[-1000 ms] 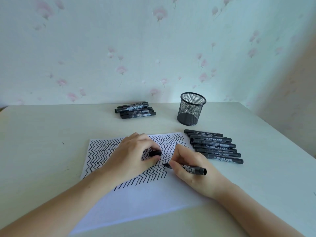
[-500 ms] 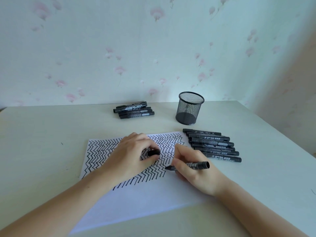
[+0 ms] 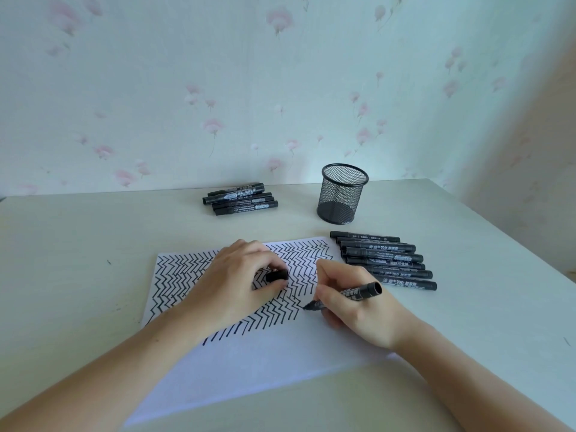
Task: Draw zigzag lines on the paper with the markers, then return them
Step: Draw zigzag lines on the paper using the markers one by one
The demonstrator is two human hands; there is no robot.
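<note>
Paper (image 3: 255,363) lay flat on the table (image 3: 78,244), upper half packed with black zigzag rows. Left hand (image 3: 237,282) rested on it, fingers pinching a marker cap (image 3: 276,275). Right hand (image 3: 352,304) gripped an uncapped marker (image 3: 349,295), tip on the sheet. Mesh cup (image 3: 343,194) stood upright behind; nothing showed inside it.

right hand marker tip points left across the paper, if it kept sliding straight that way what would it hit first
Probably the left hand, which rests on the paper and pinches the cap. The marker in the right hand points left toward it, over drawn zigzag lines; exact height and angle are hard to judge.
</note>
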